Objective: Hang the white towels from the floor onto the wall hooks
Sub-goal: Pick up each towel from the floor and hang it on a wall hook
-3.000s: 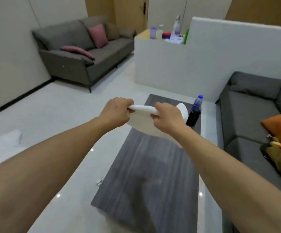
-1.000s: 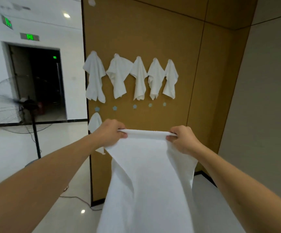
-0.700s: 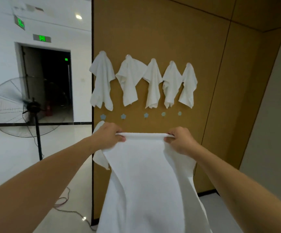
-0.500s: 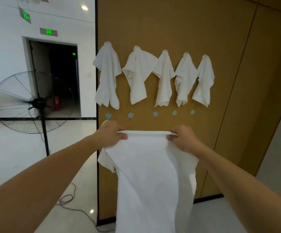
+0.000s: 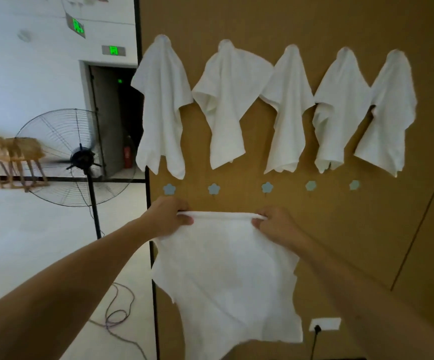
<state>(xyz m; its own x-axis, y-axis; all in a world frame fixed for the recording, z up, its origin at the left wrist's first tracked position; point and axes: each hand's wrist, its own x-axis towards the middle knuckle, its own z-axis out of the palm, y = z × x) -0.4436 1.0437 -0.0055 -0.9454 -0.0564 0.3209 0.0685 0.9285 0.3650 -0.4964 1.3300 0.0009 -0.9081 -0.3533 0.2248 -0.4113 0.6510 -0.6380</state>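
Here the left hand (image 5: 167,216) pinches the left end of the rolled top edge of a white cloth towel (image 5: 226,276), with fingers curled round the hem. The right hand (image 5: 275,224) pinches the right end of the same edge in the same manner. The held edge runs level from hand to hand, and the remainder of the towel hangs straight down in front of a brown panelled wall (image 5: 314,22). Directly above the held edge sits a row of five pale blue flower-shaped wall hooks (image 5: 267,187), all bare. The leftmost hook (image 5: 169,189) lies just above the left hand; the second hook (image 5: 213,188) lies above the span between the hands, nearer the left hand. Above the hooks, five white towels (image 5: 288,110) already hang from an upper row. The coming move most likely calls for lifting the edge upward and toward the wall, with the cloth gathered onto one hook. The left hand is the nearer one to the two leftmost hooks.
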